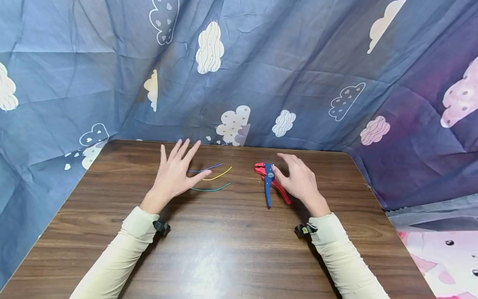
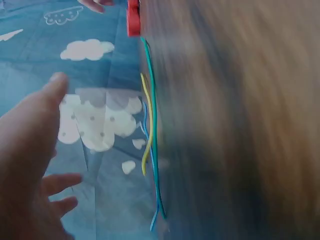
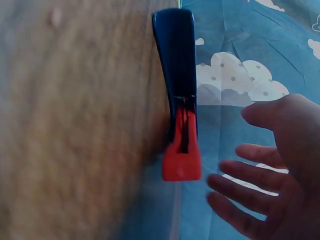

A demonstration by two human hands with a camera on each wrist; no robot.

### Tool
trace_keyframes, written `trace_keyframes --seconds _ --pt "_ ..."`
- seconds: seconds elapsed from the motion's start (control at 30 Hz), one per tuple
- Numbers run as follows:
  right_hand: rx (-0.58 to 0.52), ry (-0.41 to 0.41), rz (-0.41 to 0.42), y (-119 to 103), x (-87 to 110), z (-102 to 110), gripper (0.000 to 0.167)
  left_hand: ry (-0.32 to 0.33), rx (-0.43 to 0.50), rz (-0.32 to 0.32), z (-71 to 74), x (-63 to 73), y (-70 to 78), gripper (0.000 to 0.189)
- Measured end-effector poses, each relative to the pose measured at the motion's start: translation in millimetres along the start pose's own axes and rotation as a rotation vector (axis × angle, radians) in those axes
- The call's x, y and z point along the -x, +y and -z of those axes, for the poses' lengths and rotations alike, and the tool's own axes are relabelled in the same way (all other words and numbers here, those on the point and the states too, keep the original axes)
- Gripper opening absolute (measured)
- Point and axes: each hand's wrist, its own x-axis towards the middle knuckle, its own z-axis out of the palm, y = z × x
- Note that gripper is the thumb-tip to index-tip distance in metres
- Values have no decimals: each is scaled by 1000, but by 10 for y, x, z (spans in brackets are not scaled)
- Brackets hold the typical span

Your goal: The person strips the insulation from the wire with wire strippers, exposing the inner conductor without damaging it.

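Three short wires lie on the table: a blue wire (image 1: 209, 169), a yellow wire (image 1: 220, 174) and a green wire (image 1: 213, 190). Over their left ends my left hand (image 1: 173, 174) is spread, fingers apart and holding nothing. A wire stripper (image 1: 269, 176) with one blue and one red handle lies right of the wires, its red head pointing away from me. My right hand (image 1: 298, 176) hovers just right of it, fingers loosely bent, thumb overlapping its edge in the head view. In the right wrist view, a gap shows between those fingers and the wire stripper (image 3: 182, 165).
The brown wooden table (image 1: 231, 249) ends at a hanging blue cloth (image 1: 261, 74) with cloud prints along its back and sides. At the lower right is a pink and white printed cloth (image 1: 448, 257). A dark wrist camera (image 1: 162, 227) sits at the left cuff.
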Motion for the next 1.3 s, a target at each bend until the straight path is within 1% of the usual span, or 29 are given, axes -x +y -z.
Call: trace_keyframes --seconds 0.13,0.2,0.3,0.37,0.43,0.53,0.6,0.67,0.7,0.8,0.9,0.97,1.07,1.17,1.3 --pt "-48 -124 -69 -9 34 -49 46 -47 96 -80 -20 13 100 93" --pt "-66 -189 -94 1 44 -68 42 -104 140 -115 -27 24 159 84" --pt "-80 -258 -108 26 46 -80 39 -193 197 -137 -26 41 247 66" --pt "-91 -282 -111 34 54 -74 38 -247 230 -154 -21 55 305 52" --pt "-106 -295 -105 49 60 -70 38 -285 258 -173 -18 66 342 40" --pt "-130 -311 -100 69 68 -72 39 -324 277 -228 -34 81 369 24" --pt "-133 -325 -104 80 69 -80 44 -347 300 -263 -53 92 370 17" --pt "-114 -341 -125 77 70 -87 52 -362 320 -288 -72 100 368 15" --pt "-94 -355 -140 72 69 -92 58 -373 329 -290 -78 102 366 15" --pt "-12 -404 -174 29 69 -102 76 -399 339 -279 -75 108 366 19" --pt "56 -449 -187 -12 75 -106 83 -410 329 -276 -71 116 375 19" --pt "80 -468 -187 -34 73 -102 82 -407 323 -284 -68 125 381 19" --pt "101 -478 -180 -52 78 -96 74 -397 322 -301 -77 140 385 19" --pt "120 -462 -162 -75 86 -89 66 -381 322 -306 -88 145 389 20" --pt "110 -440 -151 -78 80 -95 59 -361 325 -285 -71 141 399 22"
